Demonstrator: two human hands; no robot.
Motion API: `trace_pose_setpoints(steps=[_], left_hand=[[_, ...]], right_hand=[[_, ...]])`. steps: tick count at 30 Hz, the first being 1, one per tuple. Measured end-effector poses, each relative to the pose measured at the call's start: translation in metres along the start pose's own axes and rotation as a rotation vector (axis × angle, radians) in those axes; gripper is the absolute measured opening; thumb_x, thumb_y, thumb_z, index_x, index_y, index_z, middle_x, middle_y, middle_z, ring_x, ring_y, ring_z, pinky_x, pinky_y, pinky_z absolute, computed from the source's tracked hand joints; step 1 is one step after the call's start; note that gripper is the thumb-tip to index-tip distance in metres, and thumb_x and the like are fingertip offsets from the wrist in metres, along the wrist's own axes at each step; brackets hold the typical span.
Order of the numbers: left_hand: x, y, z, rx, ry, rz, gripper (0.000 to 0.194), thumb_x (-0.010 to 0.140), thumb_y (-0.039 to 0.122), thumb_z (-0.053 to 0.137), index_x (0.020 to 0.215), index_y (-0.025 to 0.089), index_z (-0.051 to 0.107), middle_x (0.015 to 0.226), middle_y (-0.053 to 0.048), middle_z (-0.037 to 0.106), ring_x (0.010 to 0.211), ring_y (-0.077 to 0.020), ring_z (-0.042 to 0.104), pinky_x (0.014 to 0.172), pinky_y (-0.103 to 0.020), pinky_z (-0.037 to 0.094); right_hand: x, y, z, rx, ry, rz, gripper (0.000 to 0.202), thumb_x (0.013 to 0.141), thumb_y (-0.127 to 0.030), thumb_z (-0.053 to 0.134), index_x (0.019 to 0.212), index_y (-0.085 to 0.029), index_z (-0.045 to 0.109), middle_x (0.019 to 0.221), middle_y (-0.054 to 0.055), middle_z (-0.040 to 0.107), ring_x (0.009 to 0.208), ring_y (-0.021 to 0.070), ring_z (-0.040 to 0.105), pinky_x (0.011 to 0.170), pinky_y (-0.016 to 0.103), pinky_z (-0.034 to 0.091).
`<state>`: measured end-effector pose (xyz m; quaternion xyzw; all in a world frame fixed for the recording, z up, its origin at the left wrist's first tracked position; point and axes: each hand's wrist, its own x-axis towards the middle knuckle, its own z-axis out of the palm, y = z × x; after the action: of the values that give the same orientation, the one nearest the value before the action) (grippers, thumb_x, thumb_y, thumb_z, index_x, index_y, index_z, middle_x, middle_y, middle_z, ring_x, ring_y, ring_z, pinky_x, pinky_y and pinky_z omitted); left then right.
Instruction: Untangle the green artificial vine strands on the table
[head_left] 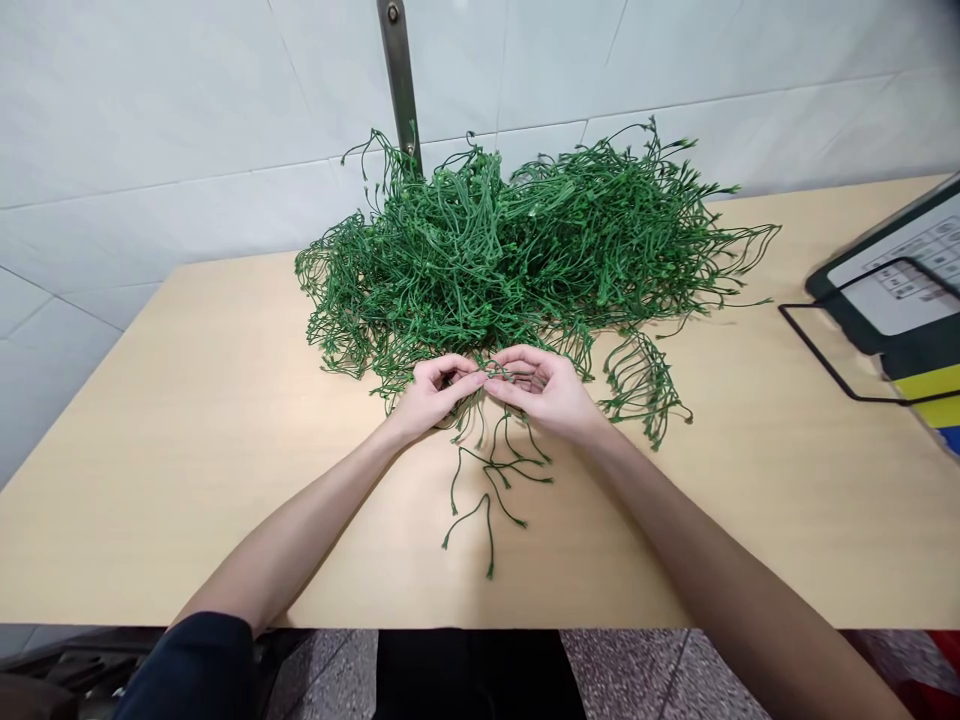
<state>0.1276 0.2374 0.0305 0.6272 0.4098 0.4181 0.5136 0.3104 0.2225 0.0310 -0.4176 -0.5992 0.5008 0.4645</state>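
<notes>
My left hand (439, 395) and my right hand (544, 390) meet at the front of a big heap of green cords (525, 240). Thumbs and fingertips of both hands pinch thin green cords (491, 368) between them, and the two thumb tips nearly touch. Several short cords hang or lie just below my fingers. A few loose forked cords (487, 500) with knotted or frayed ends are spread on the table nearer to me. Right of my right hand lies a small row of cords (637, 385), side by side. My fingers partly hide the held pieces.
The light wooden table (187, 420) reaches back to a white tiled wall (187, 90). A metal strip (401, 80) stands against the wall behind the heap. On the right are a dark-framed panel with a printed sheet (900, 270) and a black wire frame (817, 355).
</notes>
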Motion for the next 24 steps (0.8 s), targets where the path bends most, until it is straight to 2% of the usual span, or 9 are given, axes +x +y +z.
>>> trace_pose_setpoints(steps=[2,4,7,9,13,18,24], left_hand=[[0.0,0.001,0.0,0.006,-0.001,-0.001,0.031,0.074,0.046,0.077,0.075,0.015,0.07,0.067,0.0,0.06,0.062,-0.0102,0.048,0.059,-0.025,0.037],[-0.001,0.002,0.0,0.019,0.003,-0.004,0.031,0.073,0.045,0.076,0.072,0.015,0.069,0.062,0.001,0.056,0.058,-0.0094,0.045,0.056,-0.024,0.034],[-0.001,0.005,0.001,0.04,0.012,-0.009,0.031,0.072,0.044,0.076,0.069,0.014,0.068,0.059,0.002,0.054,0.057,-0.0088,0.043,0.054,-0.023,0.033],[-0.001,0.006,0.001,0.047,0.017,-0.01,0.032,0.071,0.043,0.076,0.067,0.013,0.068,0.059,0.001,0.055,0.057,-0.0088,0.044,0.055,-0.023,0.034],[-0.001,0.007,0.001,0.046,0.02,-0.04,0.032,0.07,0.043,0.075,0.065,0.013,0.067,0.056,0.002,0.052,0.055,-0.0083,0.041,0.052,-0.023,0.03],[-0.001,0.007,0.001,0.021,0.022,-0.049,0.027,0.071,0.04,0.073,0.065,0.013,0.068,0.059,0.001,0.056,0.058,-0.0091,0.044,0.056,-0.024,0.033],[-0.001,0.007,0.001,0.012,0.013,-0.026,0.024,0.071,0.037,0.074,0.066,0.014,0.069,0.06,0.001,0.059,0.059,-0.0094,0.046,0.059,-0.024,0.035]], right_hand=[[-0.001,0.0,0.0,-0.165,0.046,-0.12,0.027,0.076,-0.039,0.075,0.091,-0.018,0.066,0.076,0.004,0.068,0.064,0.0148,0.059,0.057,0.029,0.048],[-0.003,0.001,0.0,-0.446,0.091,-0.318,0.013,0.081,-0.031,0.068,0.083,-0.018,0.066,0.071,0.004,0.066,0.064,0.0163,0.058,0.06,0.031,0.047],[-0.005,0.003,-0.001,-0.806,0.131,-0.587,0.012,0.083,-0.024,0.064,0.073,-0.018,0.065,0.067,0.005,0.066,0.063,0.0176,0.059,0.06,0.031,0.047],[-0.005,0.006,-0.002,-0.869,0.18,-0.701,0.009,0.085,-0.022,0.062,0.079,-0.018,0.067,0.074,0.006,0.071,0.066,0.0177,0.063,0.059,0.03,0.049],[-0.002,0.008,-0.005,-0.881,0.236,-0.894,0.009,0.084,-0.016,0.064,0.093,-0.017,0.068,0.089,0.008,0.076,0.078,0.0191,0.066,0.068,0.031,0.053],[-0.002,0.002,-0.008,-1.077,0.331,-1.065,0.006,0.082,-0.017,0.07,0.084,-0.023,0.069,0.086,0.004,0.075,0.083,0.0213,0.059,0.07,0.037,0.045],[-0.003,-0.003,-0.008,-1.167,0.258,-1.168,0.011,0.081,-0.015,0.068,0.087,-0.024,0.072,0.078,0.003,0.072,0.085,0.0226,0.055,0.074,0.04,0.041]])
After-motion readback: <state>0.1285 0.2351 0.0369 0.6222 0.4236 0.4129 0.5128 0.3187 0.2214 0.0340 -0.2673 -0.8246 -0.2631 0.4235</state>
